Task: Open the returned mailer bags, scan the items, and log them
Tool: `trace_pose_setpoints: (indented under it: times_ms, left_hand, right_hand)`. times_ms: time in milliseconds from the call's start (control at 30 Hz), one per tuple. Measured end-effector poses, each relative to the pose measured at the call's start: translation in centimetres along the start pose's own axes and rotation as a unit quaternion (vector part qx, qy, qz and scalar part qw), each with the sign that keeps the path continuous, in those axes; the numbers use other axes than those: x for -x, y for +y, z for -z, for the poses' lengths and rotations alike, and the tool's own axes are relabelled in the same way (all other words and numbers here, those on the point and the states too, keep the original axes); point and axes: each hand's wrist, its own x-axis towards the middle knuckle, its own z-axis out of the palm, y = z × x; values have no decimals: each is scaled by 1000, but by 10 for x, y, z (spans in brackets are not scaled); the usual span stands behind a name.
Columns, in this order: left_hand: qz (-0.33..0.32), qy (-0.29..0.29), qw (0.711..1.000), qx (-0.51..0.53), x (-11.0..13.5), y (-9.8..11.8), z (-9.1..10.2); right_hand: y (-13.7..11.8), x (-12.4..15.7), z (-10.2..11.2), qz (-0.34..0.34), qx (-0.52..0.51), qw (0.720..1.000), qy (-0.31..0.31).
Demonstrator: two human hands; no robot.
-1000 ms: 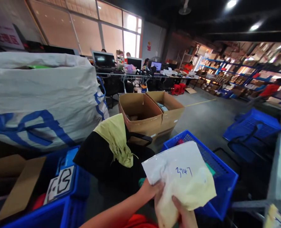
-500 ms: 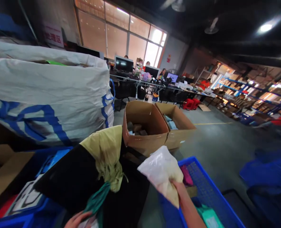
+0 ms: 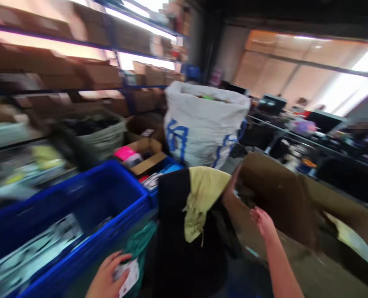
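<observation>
My left hand (image 3: 107, 276) is at the bottom edge, its fingers curled on a small white packet (image 3: 128, 278) that lies against a green cloth (image 3: 140, 245). My right hand (image 3: 262, 221) is stretched forward with the fingers apart and nothing in it, just in front of an open cardboard box (image 3: 277, 194). A pale flat bag (image 3: 348, 241) lies inside a box at the right. Between my hands stands a black chair back (image 3: 171, 194) with a yellow cloth (image 3: 202, 194) draped over it. The picture is smeared by motion.
A blue crate (image 3: 109, 182) with printed sheets is at the lower left. A big white sack with blue print (image 3: 202, 124) stands behind the chair, with a small open carton (image 3: 145, 155) beside it. Shelves of boxes (image 3: 62, 70) line the left; desks with monitors (image 3: 271, 103) are behind.
The view has swung left. My right hand no longer holds the pale bag and is now open near the cardboard box. My left hand has closed on a white packet.
</observation>
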Motion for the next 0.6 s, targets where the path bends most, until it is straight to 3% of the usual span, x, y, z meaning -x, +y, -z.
trace_pose_setpoints:
  times_ms: [100,167,200,267,300,333,367,400,467,533,600]
  left_hand:
    - [21,54,997,44,10,13,34]
    - [38,88,992,83,6,14,56]
    - [40,95,989,105,3,10,66]
    - [27,87,984,154,-3,-4,85]
    - [13,74,980,182,-7,-15,95]
    - [0,59,975,216,-11,-28,106]
    - [-10,43,966,253,-16,-41,117]
    - [-19,28,956,292,-21,-55,130]
    - [-30,4,931,365,-35,-83,158]
    - [-26,0,918,396,-50,-106,190]
    - [9,38,928,371,-63,-128,223]
  right_hand:
    - [76,76,-129,-21,64,981,-179]
    - [124,147,-196,-44,92,928,-358]
    - [146,184,-223,-66,104,878,-462]
    - [184,254,-271,-79,98,745,-655]
    - [200,285,-294,-56,87,691,-716]
    - [215,311,-318,-32,80,655,-751]
    - [228,333,-341,-7,80,641,-763]
    - [240,350,-365,16,90,646,-758]
    - [260,373,-413,64,120,683,-718]
    - [277,384,-459,138,146,708,-676]
    - [289,385,-502,230,167,717,-636]
